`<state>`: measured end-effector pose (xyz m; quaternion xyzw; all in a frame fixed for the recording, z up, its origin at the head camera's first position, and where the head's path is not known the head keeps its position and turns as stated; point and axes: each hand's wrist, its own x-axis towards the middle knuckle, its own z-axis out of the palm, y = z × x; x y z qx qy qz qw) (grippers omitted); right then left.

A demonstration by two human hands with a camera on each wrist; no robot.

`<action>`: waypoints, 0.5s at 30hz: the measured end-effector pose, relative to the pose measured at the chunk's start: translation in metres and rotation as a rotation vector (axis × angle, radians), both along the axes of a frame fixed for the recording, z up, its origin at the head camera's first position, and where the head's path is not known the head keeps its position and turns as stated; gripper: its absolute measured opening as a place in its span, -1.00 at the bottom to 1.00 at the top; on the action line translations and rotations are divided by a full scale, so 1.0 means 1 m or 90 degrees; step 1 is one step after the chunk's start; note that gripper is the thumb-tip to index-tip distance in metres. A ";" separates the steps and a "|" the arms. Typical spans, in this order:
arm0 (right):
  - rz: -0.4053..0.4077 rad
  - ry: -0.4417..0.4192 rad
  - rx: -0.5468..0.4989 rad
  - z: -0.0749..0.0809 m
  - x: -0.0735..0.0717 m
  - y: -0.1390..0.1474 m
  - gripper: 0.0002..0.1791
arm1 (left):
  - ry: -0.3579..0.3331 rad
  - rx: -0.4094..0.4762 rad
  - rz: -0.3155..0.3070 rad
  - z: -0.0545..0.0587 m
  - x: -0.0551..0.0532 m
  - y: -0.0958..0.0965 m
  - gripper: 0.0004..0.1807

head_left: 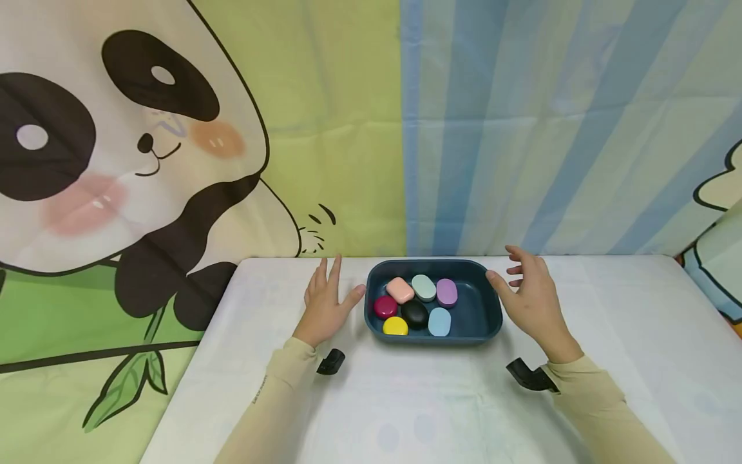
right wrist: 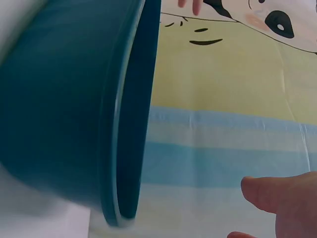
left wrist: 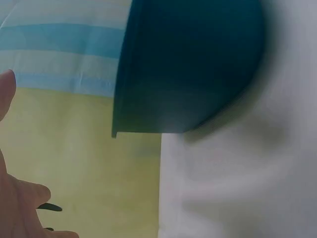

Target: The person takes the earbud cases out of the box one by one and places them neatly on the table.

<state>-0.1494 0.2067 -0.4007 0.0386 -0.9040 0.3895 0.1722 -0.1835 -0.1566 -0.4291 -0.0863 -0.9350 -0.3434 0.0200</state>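
A dark blue rectangular tray [head_left: 475,316] with rounded corners stands on the white table between both hands. Inside lie several smooth, rounded pieces: pink [head_left: 400,290], mint [head_left: 424,288], purple [head_left: 447,293], crimson [head_left: 385,307], black [head_left: 414,314], yellow [head_left: 395,326] and light blue [head_left: 439,321]. My left hand [head_left: 326,306] is at the tray's left end, fingers spread and thumb toward the rim. At the right end my right hand [head_left: 533,303] hovers, its thumb tip right by the rim and fingers relaxed. Neither hand holds anything. Both wrist views show the tray's outer wall [left wrist: 193,64] close up.
The white tabletop [head_left: 406,399] extends in front of the tray and to both sides. Behind it hangs a printed cloth [head_left: 348,129] with a panda and blue stripes. A black wrist mount [head_left: 331,362] sticks out from the left sleeve, another [head_left: 530,376] from the right.
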 end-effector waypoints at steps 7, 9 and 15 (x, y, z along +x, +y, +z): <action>0.020 -0.023 -0.010 -0.004 -0.003 -0.016 -0.28 | 0.002 0.021 -0.013 -0.010 0.004 0.009 -0.01; 0.027 -0.034 -0.010 -0.006 -0.004 -0.021 -0.27 | -0.002 0.030 -0.015 -0.012 0.006 0.012 -0.01; 0.048 -0.052 -0.011 -0.011 -0.007 -0.037 -0.28 | -0.012 0.054 -0.023 -0.017 0.009 0.025 -0.01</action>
